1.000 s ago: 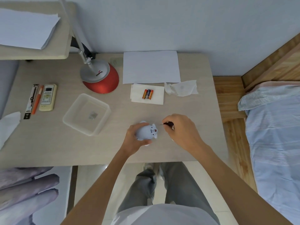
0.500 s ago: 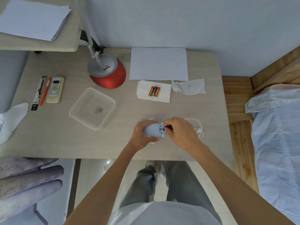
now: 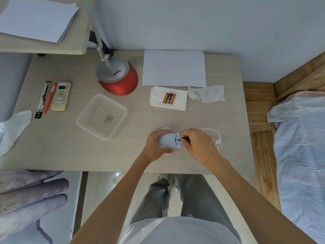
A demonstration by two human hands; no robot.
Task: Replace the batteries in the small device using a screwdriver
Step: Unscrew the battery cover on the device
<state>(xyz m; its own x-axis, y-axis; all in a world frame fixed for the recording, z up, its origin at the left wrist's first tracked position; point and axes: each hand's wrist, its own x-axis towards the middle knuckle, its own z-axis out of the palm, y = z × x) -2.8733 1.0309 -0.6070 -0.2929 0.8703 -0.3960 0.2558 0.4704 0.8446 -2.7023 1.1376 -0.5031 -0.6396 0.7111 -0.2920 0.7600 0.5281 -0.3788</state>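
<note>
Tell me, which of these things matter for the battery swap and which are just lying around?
In use: white device, screwdriver, batteries.
Lying about: lamp, remote control, orange pen, paper sheet, crumpled tissue, white cord.

Red lamp [image 3: 118, 80], remote [image 3: 60, 96], paper [image 3: 174, 68]

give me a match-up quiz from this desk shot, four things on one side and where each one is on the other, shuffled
Things:
1. batteries
2. remote control
3. small device
4. screwdriver

Places:
a. gripped in the left hand
b. lying on a white napkin
c. pinched in the right hand
d. right beside an orange pen

Pairs: 1-b, 2-d, 3-a, 4-c
</note>
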